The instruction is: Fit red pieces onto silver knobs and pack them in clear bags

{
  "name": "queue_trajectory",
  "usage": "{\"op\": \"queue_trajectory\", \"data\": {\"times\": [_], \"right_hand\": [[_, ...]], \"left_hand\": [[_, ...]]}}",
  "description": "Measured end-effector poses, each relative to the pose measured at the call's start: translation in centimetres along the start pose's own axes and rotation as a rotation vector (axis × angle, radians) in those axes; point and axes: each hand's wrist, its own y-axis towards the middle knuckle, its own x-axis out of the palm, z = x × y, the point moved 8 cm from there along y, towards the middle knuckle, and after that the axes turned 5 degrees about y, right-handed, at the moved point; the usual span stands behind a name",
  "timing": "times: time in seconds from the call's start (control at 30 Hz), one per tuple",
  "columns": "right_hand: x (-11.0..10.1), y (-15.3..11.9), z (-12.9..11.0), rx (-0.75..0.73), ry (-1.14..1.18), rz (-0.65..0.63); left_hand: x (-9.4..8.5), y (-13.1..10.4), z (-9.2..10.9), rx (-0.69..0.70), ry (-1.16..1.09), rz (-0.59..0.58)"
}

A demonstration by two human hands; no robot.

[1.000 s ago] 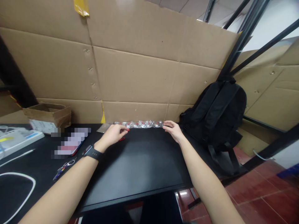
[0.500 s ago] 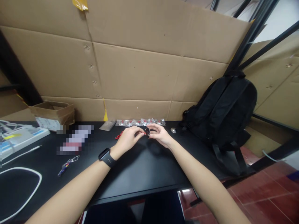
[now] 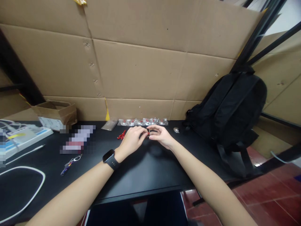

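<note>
Between my hands, above the black table (image 3: pixel 141 175), is a small round dark disc (image 3: pixel 148 133) with a bit of red at it. My right hand (image 3: pixel 162 137) grips its right edge between thumb and fingers. My left hand (image 3: pixel 133 139), with a dark watch on the wrist, pinches the red bit at the disc's left side. Several small red pieces (image 3: pixel 121 135) lie just left of my left hand. Behind the hands runs a row of clear packets (image 3: pixel 141 121) with red marks. A small round shiny item (image 3: pixel 176 130) lies right of my right hand.
A black backpack (image 3: pixel 237 106) stands at the right. At the left are an open cardboard box (image 3: pixel 57 114), a keychain (image 3: pixel 70 164), a white cable (image 3: pixel 43 179) and a power strip. A flat plastic packet (image 3: pixel 109 125) lies by the cardboard wall (image 3: pixel 141 69).
My left fingers have moved in against the disc, and the disc looks more edge-on. More of the red pieces shows beside my left hand. The view has shifted slightly.
</note>
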Motion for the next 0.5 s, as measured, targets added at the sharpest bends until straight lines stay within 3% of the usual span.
{"op": "queue_trajectory", "data": {"times": [0.5], "right_hand": [[-0.25, 0.22, 0.87, -0.021, -0.122, 0.06]], "left_hand": [[-0.44, -0.25, 1.04, 0.008, 0.272, 0.01]]}}
